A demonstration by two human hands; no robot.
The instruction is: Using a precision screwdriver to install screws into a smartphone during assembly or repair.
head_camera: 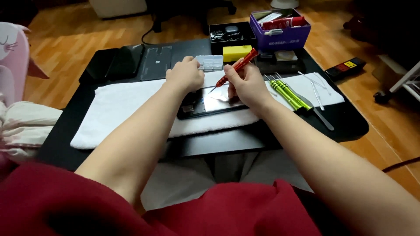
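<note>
Over the phone (210, 105), right hand (247, 85) grips red screwdriver (234, 69); left hand (186, 75) fisted.

Bare forearms, no sleeves; red top w/ pale grey trousers.

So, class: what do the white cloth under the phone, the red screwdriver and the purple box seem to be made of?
White cloth: looks like soft terry fabric, matt and fuzzy at its edges.
Red screwdriver in the right hand: handle seems anodised metal with a satin sheen, though that is uncertain; thin dark steel-like tip.
Purple box: probably cardboard, flat matt walls.
</note>
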